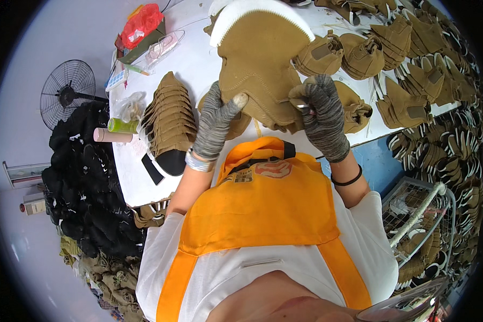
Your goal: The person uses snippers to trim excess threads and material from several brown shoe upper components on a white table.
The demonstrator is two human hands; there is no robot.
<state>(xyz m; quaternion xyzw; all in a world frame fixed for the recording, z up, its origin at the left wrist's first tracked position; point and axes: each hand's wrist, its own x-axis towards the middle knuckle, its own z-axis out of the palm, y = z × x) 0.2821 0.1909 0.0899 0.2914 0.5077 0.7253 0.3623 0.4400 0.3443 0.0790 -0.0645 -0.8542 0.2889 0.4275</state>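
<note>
A brown shoe upper (263, 59) with a broad white toothed edge along its far end is held up in front of me, over the white table. My left hand (214, 126), in a grey knitted glove, grips its lower left side with the thumb on the front. My right hand (324, 121), gloved the same way, is closed at the upper's right edge. A small shiny tool (304, 109) shows between its fingers, mostly hidden, so its exact kind is unclear.
A row of nested brown uppers (172, 112) lies left on the white table (124, 177). More shaped brown uppers (362, 53) fill the right side. Bottles (122, 125) and a box with a red bag (142, 29) stand left. A fan (67, 95) and wire rack (418, 209) flank the table.
</note>
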